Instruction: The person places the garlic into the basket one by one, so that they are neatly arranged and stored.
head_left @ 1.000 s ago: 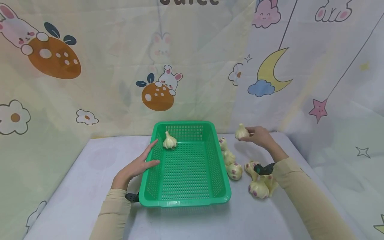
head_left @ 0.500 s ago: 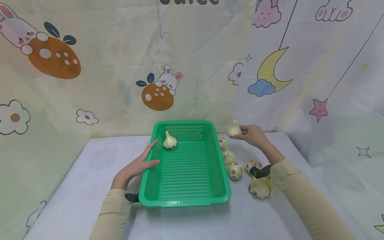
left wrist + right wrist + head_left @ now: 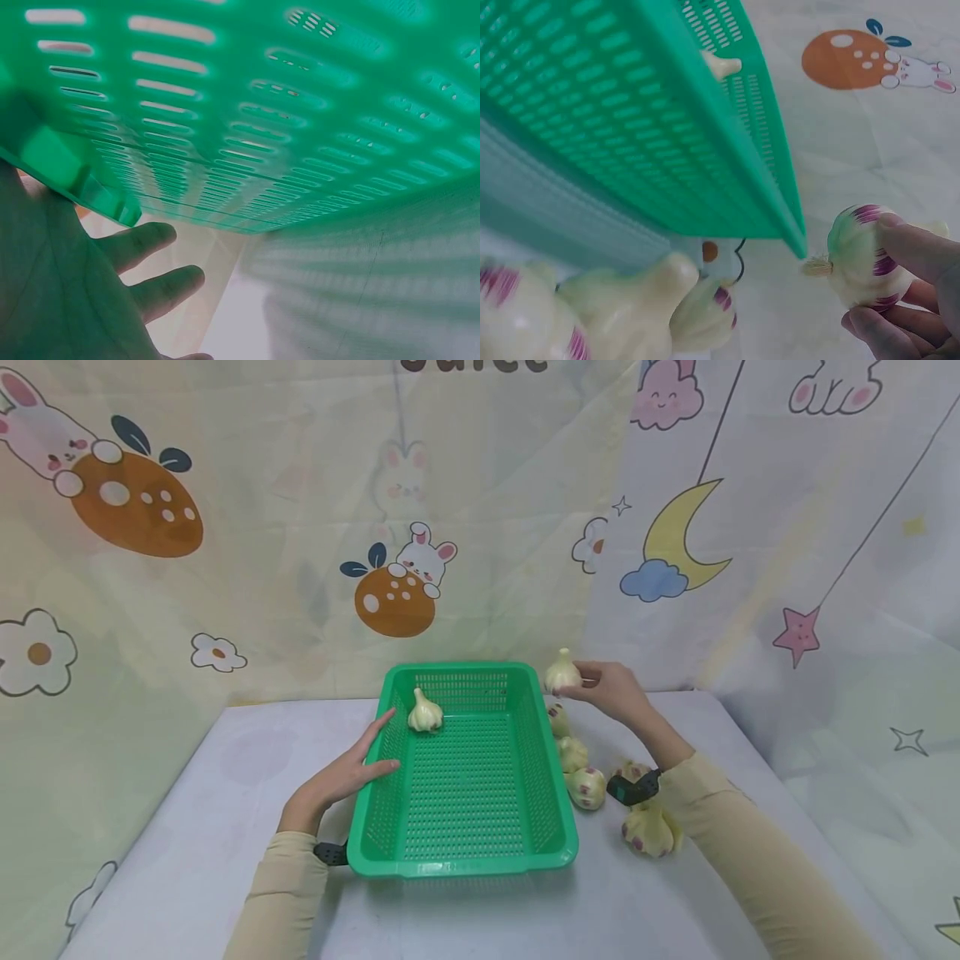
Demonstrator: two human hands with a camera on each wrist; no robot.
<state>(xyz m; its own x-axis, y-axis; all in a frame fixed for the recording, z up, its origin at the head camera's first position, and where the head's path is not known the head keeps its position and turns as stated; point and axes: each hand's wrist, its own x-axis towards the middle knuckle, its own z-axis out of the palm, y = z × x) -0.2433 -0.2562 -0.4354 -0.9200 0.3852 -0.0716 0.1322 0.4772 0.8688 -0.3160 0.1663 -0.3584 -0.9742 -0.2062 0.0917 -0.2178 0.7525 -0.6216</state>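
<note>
In the head view a green basket (image 3: 465, 867) stands on the table with one garlic bulb (image 3: 425, 713) at its far left corner. My left hand (image 3: 341, 777) rests on the basket's left rim, fingers spread; the left wrist view shows its fingers (image 3: 161, 292) relaxed beside the slotted wall. My right hand (image 3: 611, 692) pinches another garlic bulb (image 3: 562, 673) above the table, just outside the basket's far right corner. In the right wrist view, thumb and fingers lie round that purple-streaked bulb (image 3: 859, 259), apart from the basket's rim (image 3: 769, 199).
Several garlic bulbs (image 3: 587, 787) lie along the basket's right side. A second group of bulbs (image 3: 651, 831) sits farther right, partly behind my right wrist strap. Behind the table (image 3: 255, 760) hangs a printed cloth (image 3: 285, 568).
My right hand has moved left and slightly upward in the head view, carrying the garlic bulb toward the basket's far right corner. The left hand and the basket have stayed in place.
</note>
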